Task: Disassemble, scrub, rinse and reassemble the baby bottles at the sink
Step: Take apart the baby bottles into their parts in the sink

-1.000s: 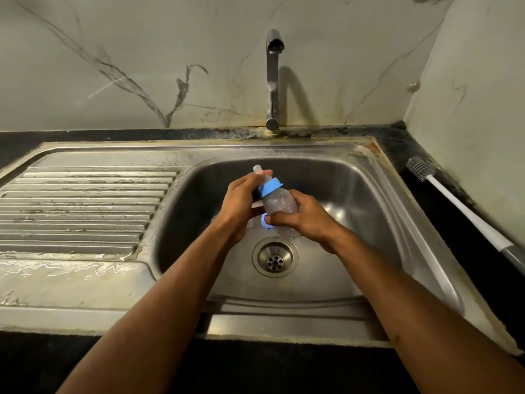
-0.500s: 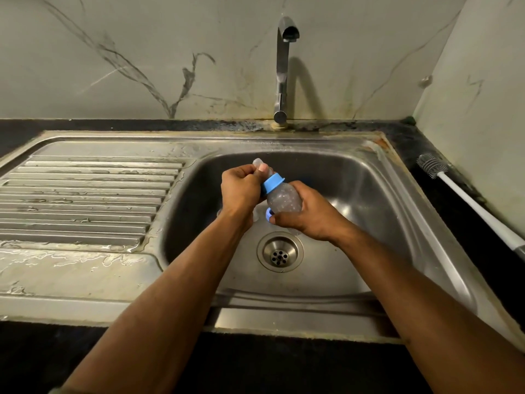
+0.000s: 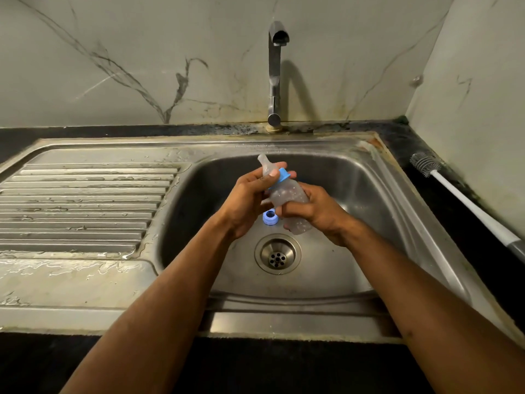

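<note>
Mid-frame over the sink (image 3: 369,177): bottle (image 3: 287,196) gripped by right hand (image 3: 315,211); left hand (image 3: 247,197) now curled round collar (image 3: 284,175) and teat (image 3: 266,165), regripped since a second ago. Probably tightening or unscrewing; cannot tell. Blue ring (image 3: 270,217) below.

A blue ring (image 3: 270,217) lies in the steel sink (image 3: 326,274) near its drain (image 3: 277,253).

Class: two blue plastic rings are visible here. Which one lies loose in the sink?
The lower blue plastic ring, resting on the steel basin beside the drain; the other sits screwed on the held bottle.
</note>
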